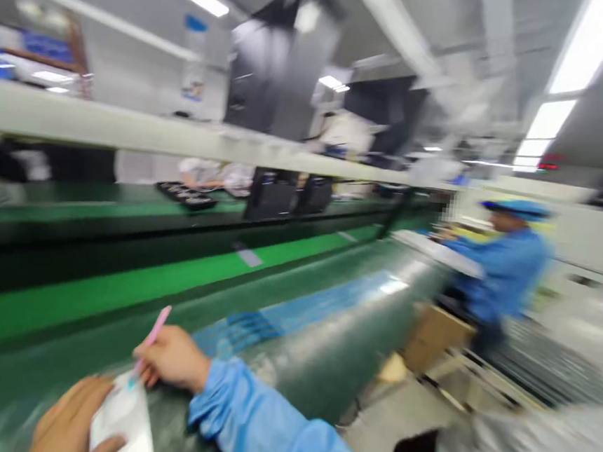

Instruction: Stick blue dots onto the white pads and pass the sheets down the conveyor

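**Pink stick in one hand, white piece in the other, at a long green counter**

So the landmark here is the white piece [128,425], sitting low in the view over the near part of the counter [316,357]. Can't tell if it's lying on the surface or held just above it.

The left hand [73,417] is on the left side of the white piece, partly cut off by the view's edge. It's curled around it, fingers along that side and thumb lying over the near part, so it has a hold on it.

The right hand [174,357] is by the far end of the white piece, closed in a pinch on a slim pink stick [158,327]. The stick slants down toward that end, where there's a small bluish spot. Too blurry to say if the tip is touching. A blue sleeve [274,417] runs off to the right.

Beyond the white piece there's a bright green strip [138,282] running lengthwise, and a pale shelf [156,129] higher up past that. A blue sheet [310,308] lies on the counter, beyond and to the right of the piece. Well off to the right are a cardboard box [439,336] and a co-worker [509,265] in blue.
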A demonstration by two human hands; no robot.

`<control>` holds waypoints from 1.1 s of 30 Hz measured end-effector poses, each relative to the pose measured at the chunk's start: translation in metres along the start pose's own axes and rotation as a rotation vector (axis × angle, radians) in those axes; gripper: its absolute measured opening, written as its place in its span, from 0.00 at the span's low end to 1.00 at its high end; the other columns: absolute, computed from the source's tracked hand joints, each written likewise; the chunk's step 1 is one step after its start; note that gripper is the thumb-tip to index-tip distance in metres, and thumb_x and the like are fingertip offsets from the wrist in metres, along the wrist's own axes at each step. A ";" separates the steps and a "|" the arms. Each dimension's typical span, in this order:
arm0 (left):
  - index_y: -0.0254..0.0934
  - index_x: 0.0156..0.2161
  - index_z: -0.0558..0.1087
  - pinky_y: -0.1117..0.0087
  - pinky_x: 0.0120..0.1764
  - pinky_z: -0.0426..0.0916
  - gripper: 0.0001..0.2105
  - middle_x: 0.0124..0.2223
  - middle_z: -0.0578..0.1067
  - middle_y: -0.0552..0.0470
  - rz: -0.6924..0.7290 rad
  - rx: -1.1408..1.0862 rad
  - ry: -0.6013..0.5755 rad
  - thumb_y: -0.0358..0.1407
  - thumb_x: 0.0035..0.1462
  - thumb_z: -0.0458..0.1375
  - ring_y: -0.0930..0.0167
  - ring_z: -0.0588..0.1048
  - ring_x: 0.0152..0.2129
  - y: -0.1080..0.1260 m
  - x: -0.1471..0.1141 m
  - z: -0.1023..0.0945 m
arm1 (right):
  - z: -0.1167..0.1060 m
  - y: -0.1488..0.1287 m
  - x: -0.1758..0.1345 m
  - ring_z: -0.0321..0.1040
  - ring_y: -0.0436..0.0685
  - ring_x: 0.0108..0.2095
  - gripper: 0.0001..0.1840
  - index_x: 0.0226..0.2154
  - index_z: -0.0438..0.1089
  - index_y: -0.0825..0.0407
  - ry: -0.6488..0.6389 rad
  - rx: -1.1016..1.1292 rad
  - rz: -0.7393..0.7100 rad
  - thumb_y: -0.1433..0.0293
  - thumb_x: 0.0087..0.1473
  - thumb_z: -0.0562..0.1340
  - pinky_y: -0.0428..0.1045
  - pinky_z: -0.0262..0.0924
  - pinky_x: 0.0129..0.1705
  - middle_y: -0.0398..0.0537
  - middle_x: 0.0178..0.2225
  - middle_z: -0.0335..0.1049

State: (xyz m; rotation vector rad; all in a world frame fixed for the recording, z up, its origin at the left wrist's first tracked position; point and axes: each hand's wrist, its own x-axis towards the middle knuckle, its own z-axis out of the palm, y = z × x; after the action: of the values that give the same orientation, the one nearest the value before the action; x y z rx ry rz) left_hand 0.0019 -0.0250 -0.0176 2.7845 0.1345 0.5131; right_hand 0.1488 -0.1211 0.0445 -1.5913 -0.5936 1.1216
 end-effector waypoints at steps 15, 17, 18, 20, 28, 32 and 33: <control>0.40 0.51 0.68 0.53 0.50 0.69 0.23 0.52 0.74 0.46 -0.209 -0.016 0.052 0.38 0.47 0.62 0.54 0.69 0.53 0.020 -0.026 -0.009 | -0.050 0.009 0.013 0.62 0.48 0.14 0.19 0.19 0.65 0.53 0.193 0.260 -0.158 0.56 0.38 0.69 0.42 0.56 0.14 0.41 0.14 0.66; 0.41 0.50 0.68 0.53 0.48 0.70 0.22 0.51 0.75 0.47 -0.156 0.016 0.132 0.42 0.49 0.59 0.53 0.70 0.52 0.008 -0.028 -0.002 | -0.064 -0.001 0.014 0.62 0.47 0.14 0.19 0.19 0.64 0.53 0.343 0.357 -0.206 0.57 0.39 0.69 0.42 0.56 0.15 0.40 0.14 0.65; 0.41 0.50 0.68 0.52 0.48 0.70 0.22 0.50 0.75 0.46 -0.138 0.023 0.149 0.44 0.49 0.59 0.53 0.70 0.52 0.004 -0.028 0.000 | -0.068 -0.004 0.013 0.62 0.46 0.14 0.19 0.19 0.64 0.53 0.419 0.394 -0.235 0.57 0.40 0.68 0.41 0.57 0.16 0.40 0.15 0.65; 0.41 0.50 0.68 0.52 0.48 0.70 0.22 0.51 0.75 0.46 -0.121 0.022 0.134 0.45 0.50 0.58 0.53 0.69 0.52 0.000 -0.027 0.001 | -0.067 -0.006 0.009 0.63 0.46 0.15 0.18 0.20 0.64 0.53 0.502 0.427 -0.288 0.58 0.41 0.68 0.41 0.58 0.18 0.39 0.16 0.66; 0.39 0.52 0.67 0.50 0.54 0.66 0.27 0.53 0.73 0.44 -0.289 -0.025 -0.037 0.34 0.44 0.64 0.53 0.67 0.55 0.027 -0.017 -0.022 | 0.005 0.012 -0.009 0.64 0.48 0.15 0.21 0.20 0.66 0.54 0.042 0.247 -0.156 0.54 0.37 0.69 0.44 0.59 0.19 0.41 0.16 0.68; 0.40 0.53 0.66 0.46 0.59 0.57 0.31 0.55 0.71 0.45 -0.369 -0.129 -0.133 0.35 0.42 0.68 0.54 0.62 0.59 0.033 -0.009 -0.025 | 0.003 0.026 0.001 0.65 0.49 0.17 0.21 0.22 0.67 0.53 0.079 0.144 -0.137 0.54 0.37 0.69 0.44 0.60 0.21 0.43 0.18 0.70; 0.41 0.53 0.65 0.45 0.59 0.56 0.31 0.55 0.70 0.45 -0.381 -0.148 -0.137 0.36 0.41 0.69 0.54 0.61 0.59 0.032 -0.008 -0.025 | 0.001 0.029 0.006 0.65 0.49 0.17 0.21 0.22 0.66 0.53 0.074 0.122 -0.123 0.53 0.37 0.69 0.44 0.60 0.20 0.43 0.18 0.70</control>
State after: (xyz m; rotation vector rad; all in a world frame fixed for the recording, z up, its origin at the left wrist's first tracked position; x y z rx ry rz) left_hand -0.0137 -0.0492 0.0116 2.5500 0.5581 0.2258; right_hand 0.1456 -0.1251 0.0157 -1.4650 -0.5558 0.9855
